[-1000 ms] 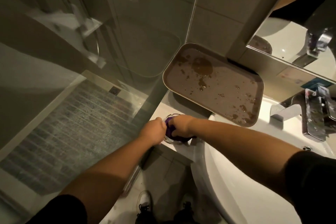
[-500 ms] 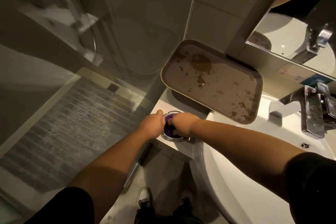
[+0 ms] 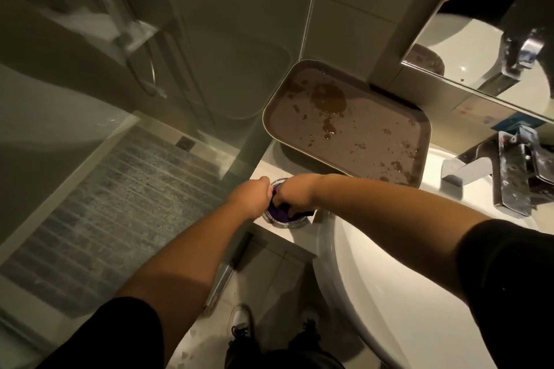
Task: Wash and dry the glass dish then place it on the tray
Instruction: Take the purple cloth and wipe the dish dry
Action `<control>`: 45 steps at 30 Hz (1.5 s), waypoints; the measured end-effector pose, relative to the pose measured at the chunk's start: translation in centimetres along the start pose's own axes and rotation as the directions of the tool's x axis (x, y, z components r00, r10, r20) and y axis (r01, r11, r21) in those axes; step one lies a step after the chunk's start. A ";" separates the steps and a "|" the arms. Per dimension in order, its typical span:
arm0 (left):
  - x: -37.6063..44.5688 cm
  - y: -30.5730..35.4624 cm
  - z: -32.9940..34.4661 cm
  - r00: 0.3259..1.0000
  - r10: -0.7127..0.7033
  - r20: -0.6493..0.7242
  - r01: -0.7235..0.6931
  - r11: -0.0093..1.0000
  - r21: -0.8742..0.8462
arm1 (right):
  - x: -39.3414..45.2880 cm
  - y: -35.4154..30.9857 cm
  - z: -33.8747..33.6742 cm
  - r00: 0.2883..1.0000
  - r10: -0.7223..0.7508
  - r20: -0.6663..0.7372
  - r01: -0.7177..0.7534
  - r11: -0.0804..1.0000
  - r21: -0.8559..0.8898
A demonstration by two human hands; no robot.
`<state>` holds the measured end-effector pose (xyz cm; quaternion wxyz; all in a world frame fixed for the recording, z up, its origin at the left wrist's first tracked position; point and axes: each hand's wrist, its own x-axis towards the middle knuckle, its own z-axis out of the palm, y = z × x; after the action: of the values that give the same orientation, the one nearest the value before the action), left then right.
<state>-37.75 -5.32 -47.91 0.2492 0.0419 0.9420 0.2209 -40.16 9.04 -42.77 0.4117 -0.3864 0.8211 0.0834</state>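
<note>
A small round glass dish [image 3: 284,223] rests on the white counter ledge left of the basin. My left hand [image 3: 250,199] grips its left rim. My right hand [image 3: 295,193] presses a purple cloth [image 3: 277,213] down inside the dish. Most of the dish is hidden under both hands. A brown tray [image 3: 371,129], wet with drops and puddles, lies just behind the dish against the tiled wall.
A white basin [image 3: 374,284] curves to the right, with a chrome tap [image 3: 491,171] behind it and a mirror [image 3: 491,48] above. A glass shower screen [image 3: 168,75] stands directly left of the ledge. My shoes [image 3: 239,329] show on the floor below.
My right hand has shifted slightly with the purple cloth inside the dish, and more cloth now shows at the near edge. My left hand stays on the rim.
</note>
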 end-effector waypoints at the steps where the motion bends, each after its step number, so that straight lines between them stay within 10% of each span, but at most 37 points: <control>1: 0.1 -0.1 0.1 1.000 0.007 0.001 -0.007 1.000 0.006 | 0.1 0.0 0.0 1.000 -0.002 -0.006 0.002 1.000 -0.021; 9: -0.5 0.1 0.4 0.999 -0.049 -0.025 0.047 0.997 -0.055 | 0.2 -1.8 1.4 0.930 0.327 -0.170 -0.273 0.920 0.281; 14: -0.6 -0.1 0.4 0.997 -0.072 0.042 0.081 0.959 -0.271 | 1.1 -3.3 2.3 0.746 0.641 -0.180 -0.363 0.619 0.697; 22: -0.8 -0.1 0.3 0.987 -0.124 0.097 0.156 0.860 -0.486 | -2.7 -2.3 2.0 0.696 0.717 0.032 -0.072 0.025 0.997; 27: -1.5 1.0 1.3 0.983 -0.184 -0.022 0.182 0.981 -0.067 | -8.8 -2.8 3.1 0.739 0.672 -0.052 0.165 -0.106 0.981; 33: -0.9 1.2 0.9 0.985 -0.175 -0.005 0.175 0.984 0.018 | -14.0 -4.0 8.2 0.794 0.606 0.051 0.211 -0.354 0.911; 40: -2.1 1.4 0.2 0.995 -0.087 -0.057 0.084 0.995 -0.053 | -16.0 -4.2 11.2 0.761 0.649 -0.016 0.312 -0.343 0.886; 45: -5.5 2.4 -1.5 0.992 -0.067 -0.108 0.001 0.852 -0.524 | -16.8 -4.1 10.3 0.693 0.687 -0.217 0.386 -0.101 0.917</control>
<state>-33.76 -4.84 -43.19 0.1972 -0.0575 0.8606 0.4661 -24.89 20.38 -36.21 0.1996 0.1632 0.7246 -0.6392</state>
